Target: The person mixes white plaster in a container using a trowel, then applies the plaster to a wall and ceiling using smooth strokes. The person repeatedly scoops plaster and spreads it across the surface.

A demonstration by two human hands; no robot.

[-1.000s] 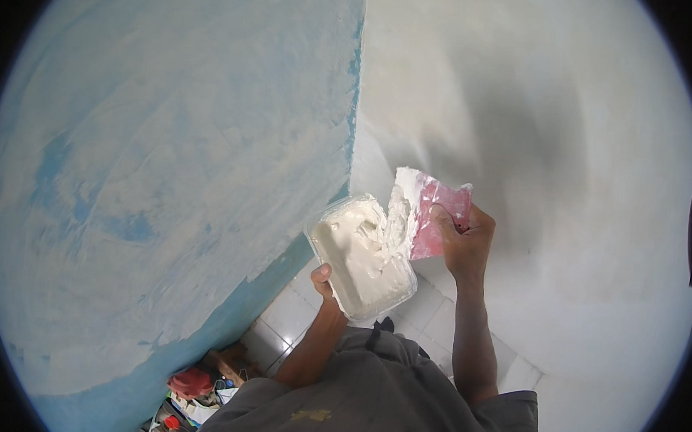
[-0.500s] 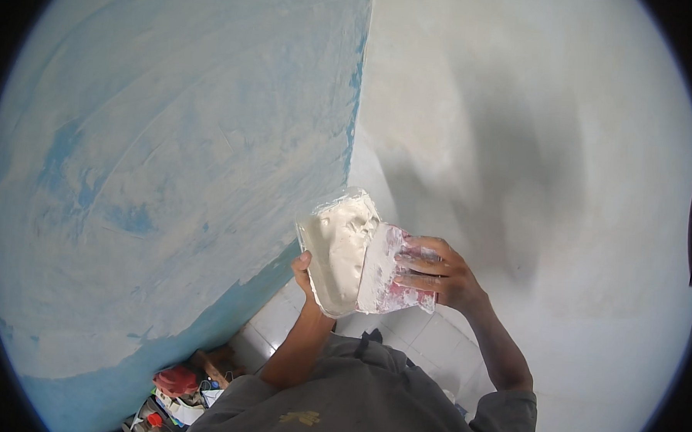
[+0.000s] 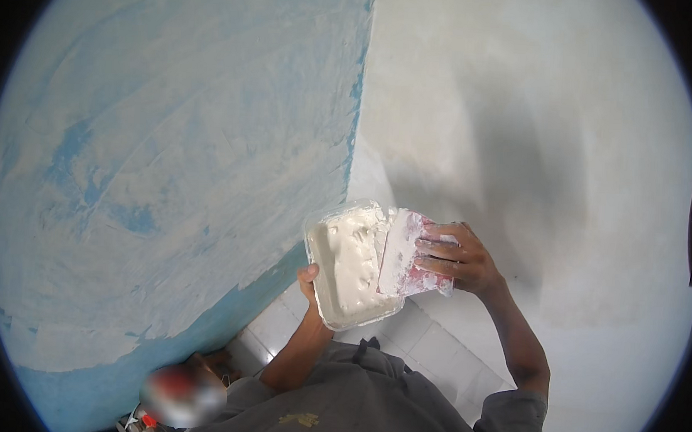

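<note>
One clear, shallow tub [image 3: 326,271] of white paste [image 3: 353,255] rests in the left hand [image 3: 307,282], held at waist height near the corner where a blue wall [image 3: 202,148] streaked with white coating meets a pale wall [image 3: 474,121]. The hands are apart, each clamped on its own load: the left thumb hooks over the tub's near left side, its fingers out of sight, while the right hand [image 3: 467,261] grips a flat red scraper [image 3: 398,258] smeared with white, fingers spread over the upper face and thumb hidden. The scraper overlaps the tub's right side; whether its underside touches the rim cannot be told. Below lie a gray shirt [image 3: 369,395] and a tiled floor [image 3: 422,335].

Good work at this step, by the look of it, calls for a level tub and a firm left grip, since a push from the scraper could tip it. The blade is best drawn flat along the rim in one steady stroke, leaving an even band of paste along its edge. Too steep an angle or too heavy a load could send drips to the tiles.
</note>
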